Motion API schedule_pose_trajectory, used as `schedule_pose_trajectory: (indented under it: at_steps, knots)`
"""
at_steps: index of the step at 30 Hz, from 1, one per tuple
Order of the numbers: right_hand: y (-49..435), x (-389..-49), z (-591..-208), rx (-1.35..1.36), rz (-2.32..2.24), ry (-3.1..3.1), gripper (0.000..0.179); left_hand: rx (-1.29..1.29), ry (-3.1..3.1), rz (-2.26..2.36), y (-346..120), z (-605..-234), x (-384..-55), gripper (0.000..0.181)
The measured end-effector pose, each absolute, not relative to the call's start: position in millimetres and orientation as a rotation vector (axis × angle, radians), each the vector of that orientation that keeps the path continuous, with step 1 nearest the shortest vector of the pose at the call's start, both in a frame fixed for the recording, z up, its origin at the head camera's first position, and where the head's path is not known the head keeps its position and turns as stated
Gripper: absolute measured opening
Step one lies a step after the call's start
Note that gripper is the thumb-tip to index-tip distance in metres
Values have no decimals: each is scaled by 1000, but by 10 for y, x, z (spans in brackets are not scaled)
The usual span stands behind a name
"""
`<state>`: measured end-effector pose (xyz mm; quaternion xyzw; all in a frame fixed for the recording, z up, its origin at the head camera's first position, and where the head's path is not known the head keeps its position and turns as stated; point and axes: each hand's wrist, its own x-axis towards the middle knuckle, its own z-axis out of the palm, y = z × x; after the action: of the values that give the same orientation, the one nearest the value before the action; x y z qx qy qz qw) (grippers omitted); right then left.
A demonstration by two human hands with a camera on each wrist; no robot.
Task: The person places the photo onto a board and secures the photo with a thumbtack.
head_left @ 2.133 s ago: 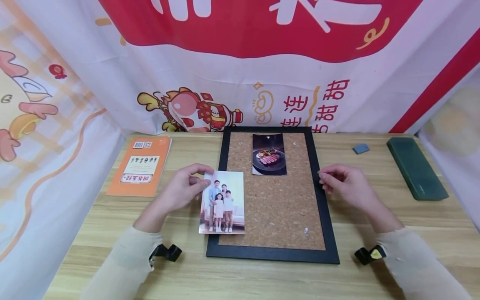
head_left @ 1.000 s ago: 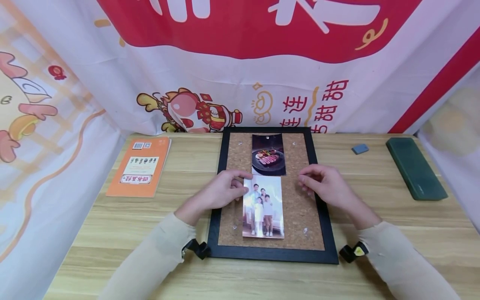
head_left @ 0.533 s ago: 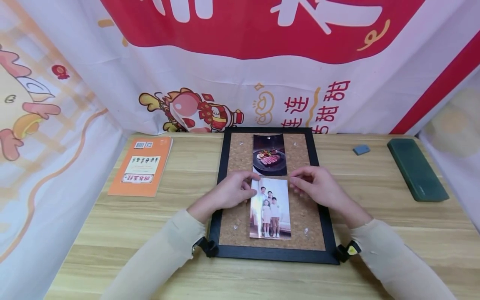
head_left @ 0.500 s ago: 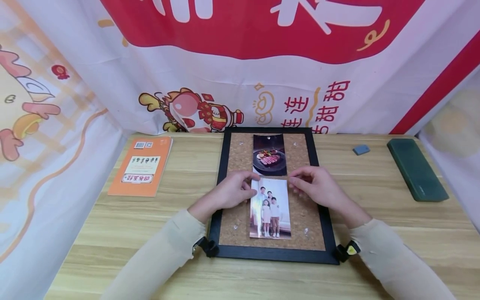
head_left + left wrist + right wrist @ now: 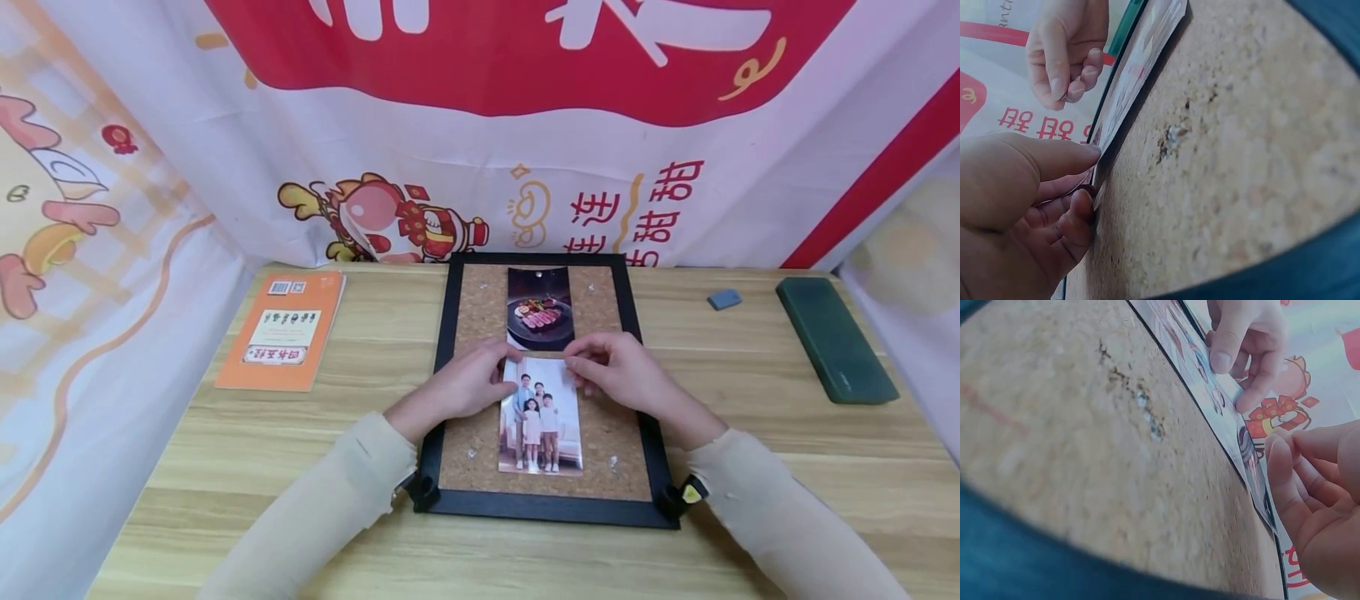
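On the cork board with its black frame lies a family photo. My left hand pinches its upper left corner between thumb and fingers. Right at the photo's upper right corner is my right hand, thumb and forefinger pressed together on what looks like a tiny pushpin, mostly hidden; the left wrist view shows only a dark speck at the fingertips of that right hand. Just above, a photo of a steak dish hangs from a pushpin at its top edge.
Clear pushpins stick in the cork near its corners. An orange book lies at the left of the wooden table. To the right are a blue eraser and a dark green case. A printed curtain closes the back.
My left hand has carried the family photo right, from the board's left edge to under the steak photo. My right hand has moved left from the frame's edge to the photo's upper right corner.
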<state>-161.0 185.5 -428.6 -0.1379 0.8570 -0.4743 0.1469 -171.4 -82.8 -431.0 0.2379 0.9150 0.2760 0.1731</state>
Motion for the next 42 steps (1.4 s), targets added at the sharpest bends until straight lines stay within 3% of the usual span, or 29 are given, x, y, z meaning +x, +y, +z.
schedule_pose_trajectory:
  at_steps: [8, 16, 22, 26, 33, 42]
  knots:
    - [1738, -1704, -4345, -458, -1361, 2413, 14, 778, 2629, 761, -872, -4658, -1854, 42]
    - [1602, -1772, -4388, -394, -1323, 2390, 12, 709, 2602, 735, -824, -4340, -1705, 42]
    - [1532, -1815, -4385, -314, -1260, 2408, 11, 690, 2606, 688, -796, -4299, -1688, 41]
    - [1483, -1848, -4367, -278, -1241, 2382, 12, 689, 2602, 685, -795, -4308, -1703, 42]
    - [1398, -1867, -4311, -226, -1229, 2352, 12, 735, 2636, 692, -850, -4781, -1912, 41]
    - [1335, -1929, -4283, -148, -1175, 2324, 13, 710, 2599, 721, -851, -4659, -1875, 41]
